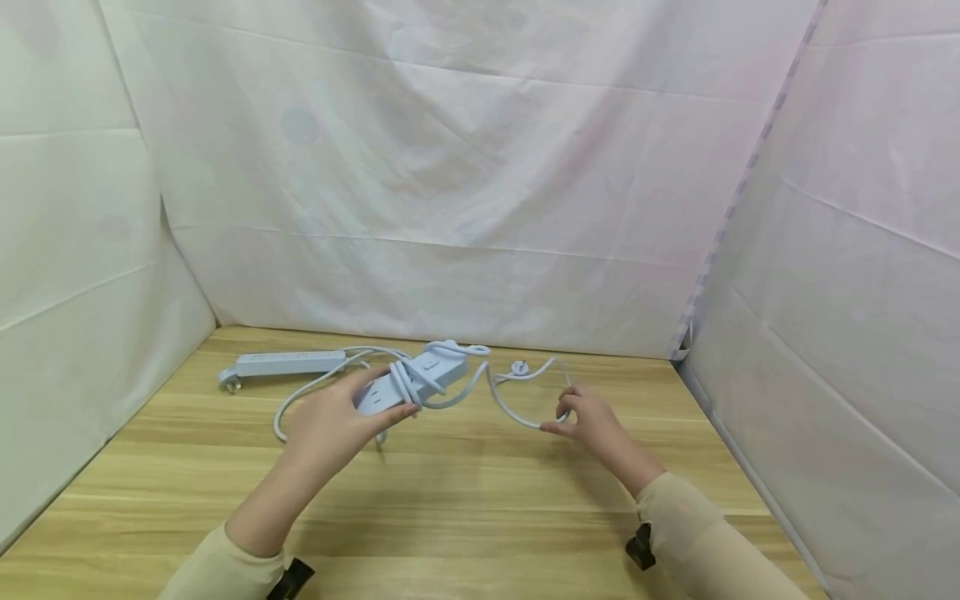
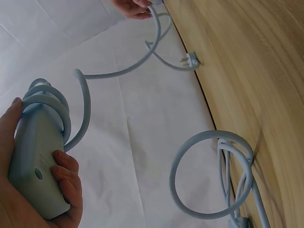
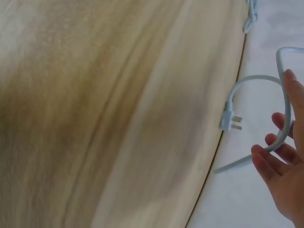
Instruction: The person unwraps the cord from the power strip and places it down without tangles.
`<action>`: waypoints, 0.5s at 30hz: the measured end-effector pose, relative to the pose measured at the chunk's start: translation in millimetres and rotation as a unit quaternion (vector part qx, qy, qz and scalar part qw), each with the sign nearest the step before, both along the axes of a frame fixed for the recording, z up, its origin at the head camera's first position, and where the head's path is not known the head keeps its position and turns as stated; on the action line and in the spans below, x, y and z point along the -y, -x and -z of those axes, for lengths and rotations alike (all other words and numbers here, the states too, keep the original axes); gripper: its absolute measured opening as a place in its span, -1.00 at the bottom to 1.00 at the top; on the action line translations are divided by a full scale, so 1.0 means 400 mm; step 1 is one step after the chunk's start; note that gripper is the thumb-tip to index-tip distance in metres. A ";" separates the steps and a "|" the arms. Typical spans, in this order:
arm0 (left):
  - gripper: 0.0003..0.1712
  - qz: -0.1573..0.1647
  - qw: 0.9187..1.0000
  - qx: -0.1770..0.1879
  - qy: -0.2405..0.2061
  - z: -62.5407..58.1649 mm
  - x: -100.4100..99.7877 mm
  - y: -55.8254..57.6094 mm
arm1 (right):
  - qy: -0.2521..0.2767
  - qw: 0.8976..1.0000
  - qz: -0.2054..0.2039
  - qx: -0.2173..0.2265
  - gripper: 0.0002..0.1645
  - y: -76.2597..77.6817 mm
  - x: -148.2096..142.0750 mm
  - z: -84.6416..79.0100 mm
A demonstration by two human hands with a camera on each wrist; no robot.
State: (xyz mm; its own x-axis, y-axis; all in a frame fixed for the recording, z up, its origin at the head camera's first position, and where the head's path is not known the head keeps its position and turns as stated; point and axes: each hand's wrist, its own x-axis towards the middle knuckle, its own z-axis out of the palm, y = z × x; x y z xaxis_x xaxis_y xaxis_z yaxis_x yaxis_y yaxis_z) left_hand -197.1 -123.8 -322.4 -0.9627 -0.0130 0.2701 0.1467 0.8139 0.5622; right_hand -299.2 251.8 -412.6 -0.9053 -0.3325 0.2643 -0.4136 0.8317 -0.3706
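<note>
My left hand (image 1: pixel 330 421) grips a white power strip (image 1: pixel 444 367) above the table, thumb on one side and fingers on the other. Several turns of its cord (image 2: pixel 61 107) are wrapped round the strip's far part in the left wrist view. From there the free cord runs right to my right hand (image 1: pixel 592 423), which holds it lightly between thumb and curled fingers. In the right wrist view the cord (image 3: pixel 287 107) bends across those fingers. Its plug (image 3: pixel 227 120) lies on the table, prongs showing, behind and left of the right hand in the head view.
A second white power strip (image 1: pixel 288 362) lies at the table's back left, with a plug (image 1: pixel 228 379) by its left end. A loop of cord (image 2: pixel 173 171) hangs between the two strips. White cloth (image 1: pixel 450 167) encloses the wooden table (image 1: pixel 465 517) at the back and sides.
</note>
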 end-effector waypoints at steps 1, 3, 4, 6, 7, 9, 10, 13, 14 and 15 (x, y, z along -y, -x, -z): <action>0.05 0.002 1.000 -0.001 -0.001 0.001 -0.002 0.001 | 0.002 1.000 -0.001 0.011 -0.63 0.002 0.003 0.004; 0.04 0.006 1.000 -0.005 -0.003 0.003 -0.005 0.001 | 0.000 1.000 -0.006 0.026 -0.62 0.005 0.011 0.013; 0.04 0.008 1.000 -0.007 -0.004 0.003 -0.006 0.002 | -0.001 0.999 -0.008 0.033 -0.62 0.006 0.015 0.018; 0.04 0.012 1.000 -0.009 -0.003 0.006 -0.008 0.003 | 0.001 0.999 -0.013 0.050 -0.63 0.007 0.026 0.025; 0.05 0.013 1.000 -0.007 -0.004 0.007 -0.010 0.003 | 0.001 0.998 -0.015 0.057 -0.63 0.007 0.031 0.029; 0.06 0.013 1.000 -0.003 -0.004 0.008 -0.012 0.004 | -0.001 0.997 -0.019 0.069 -0.63 0.006 0.041 0.035; 0.07 0.013 1.000 0.000 -0.005 0.008 -0.013 0.004 | -0.002 0.997 -0.022 0.075 -0.63 0.006 0.046 0.037; 0.08 0.012 1.000 0.008 -0.009 0.006 -0.016 0.005 | -0.008 0.996 -0.030 0.085 -0.61 0.004 0.059 0.039; 0.08 0.012 1.000 0.009 -0.009 0.006 -0.017 0.006 | -0.013 0.996 -0.033 0.087 -0.60 0.003 0.063 0.039; 0.08 0.011 1.000 0.009 -0.009 0.005 -0.018 0.007 | -0.018 0.995 -0.036 0.091 -0.59 0.003 0.066 0.038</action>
